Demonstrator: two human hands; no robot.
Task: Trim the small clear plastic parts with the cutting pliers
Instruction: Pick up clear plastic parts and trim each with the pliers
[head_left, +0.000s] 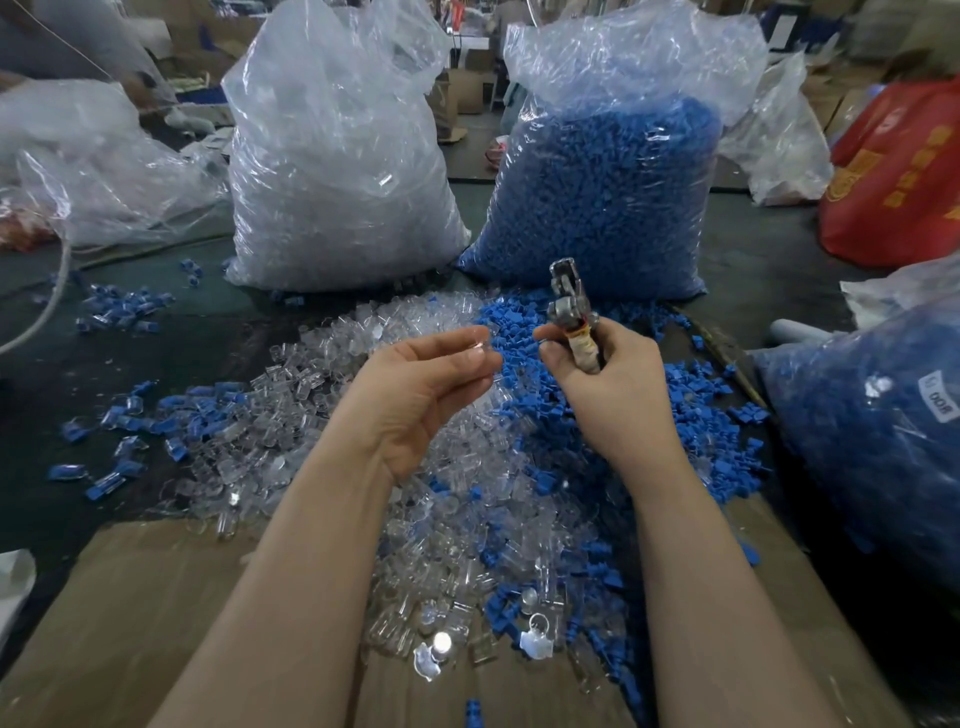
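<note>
A small clear plastic part is pinched at the fingertips of the left hand, raised above the heap of clear parts. Just right of that heap's top, the right hand grips the cutting pliers, nose upward. Blue parts adjoin the heap's right side; behind it stand a bag of clear parts and a bag of blue parts.

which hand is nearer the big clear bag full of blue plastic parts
Right. The right hand, gripping the metal cutting pliers, is just below the big clear bag of blue plastic parts; the left hand sits further left, toward the clear pile.
</note>
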